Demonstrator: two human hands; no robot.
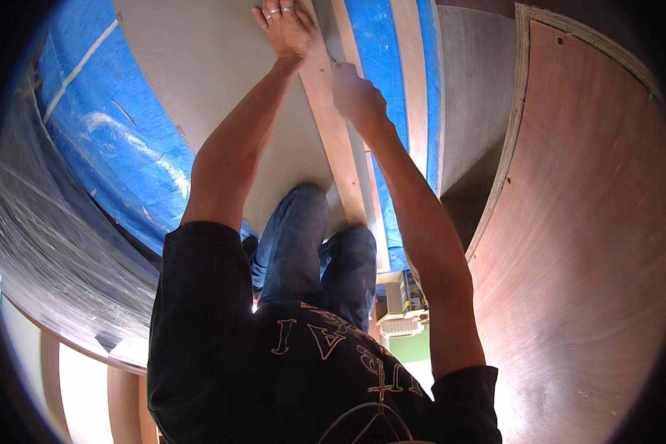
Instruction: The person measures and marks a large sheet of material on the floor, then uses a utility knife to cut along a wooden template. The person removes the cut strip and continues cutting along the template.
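Along one wooden strip (337,149): left hand (288,33), two rings (288,8), grip apart; right grip (360,100), I can't tell.

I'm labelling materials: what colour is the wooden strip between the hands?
The wooden strip is light pinkish tan, seen in the head view.

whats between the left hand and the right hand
In the head view, part of the long wooden strip lies between the left hand and the right hand, which is blurred.
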